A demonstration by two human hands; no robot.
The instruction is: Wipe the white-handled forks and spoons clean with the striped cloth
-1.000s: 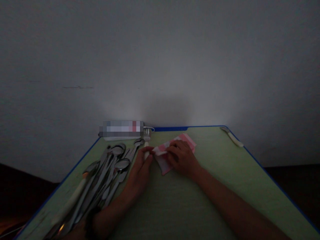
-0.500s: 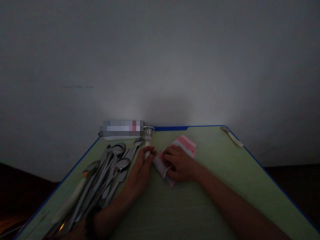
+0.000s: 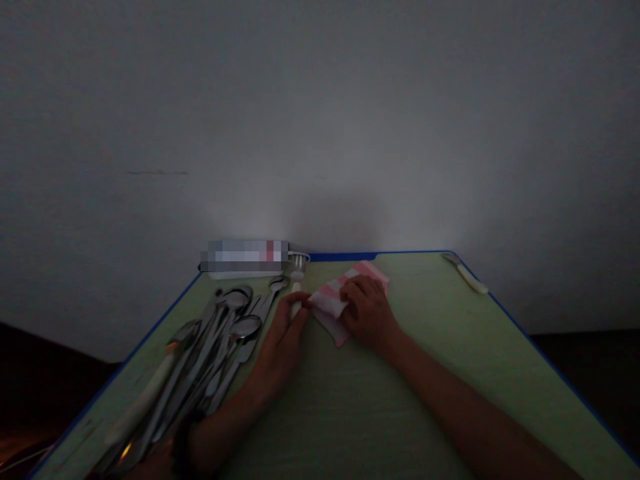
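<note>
Fingers closed, my left hand (image 3: 283,340) grips a fork (image 3: 299,270) by its white handle, tines pointing toward the wall. My right hand (image 3: 370,317) is closed on a pink and white striped cloth (image 3: 329,303), which lies bunched on the table just right of the fork. One corner of the cloth reaches the left fingertips; whether they pinch it I cannot tell. Left of my left hand lies a pile of metal cutlery (image 3: 200,367), mostly spoons with some longer pieces among them.
The green table (image 3: 440,360) has a blue edge and meets a grey wall (image 3: 320,120). A white box-like object (image 3: 245,275), partly blurred out, stands at the back left. Along the far right edge lies a white-handled utensil (image 3: 467,275), its metal end toward the wall.
My right hand moved the cloth toward me, then back up and away. The cloth's folds shifted with it. My left hand and the fork stayed nearly still.
</note>
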